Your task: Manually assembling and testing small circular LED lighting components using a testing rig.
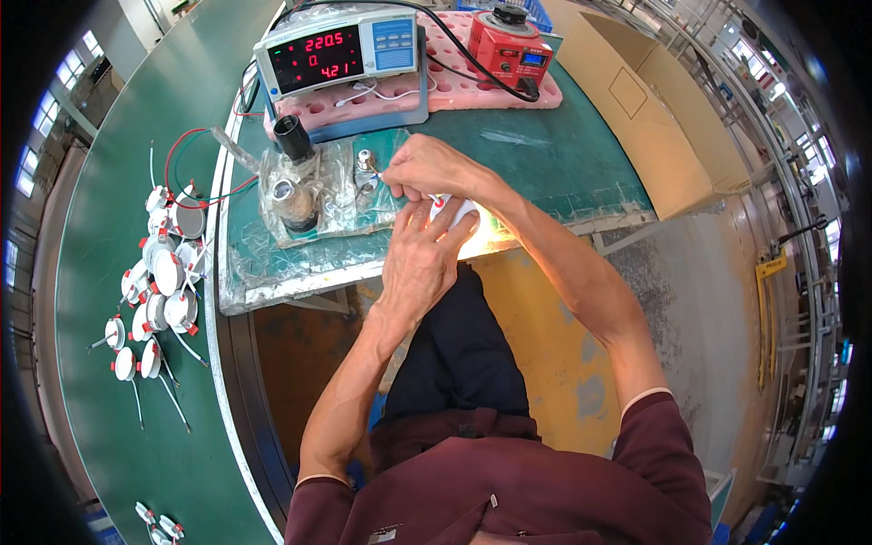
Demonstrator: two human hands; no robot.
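At the front edge of the small bench, my left hand (422, 259) holds a white round downlight (464, 208) with a red clip. Bright yellowish light spills from beneath it onto the bench edge. My right hand (427, 168) is closed just above, its thumb and fingers pinching the end of a thin wire (379, 175). That wire end is at a pair of small metal contacts (365, 160) on a plastic-wrapped board. Much of the downlight is covered by my fingers, and the wire's run is mostly hidden.
A meter with red digits (318, 56) and a red power unit (510, 54) stand on pink foam (545, 91) behind. Left of them, a black cylinder (292, 138) rises from the board. Several downlights (168, 272) lie on the green surface (109, 209). A cardboard box (636, 100) is at right.
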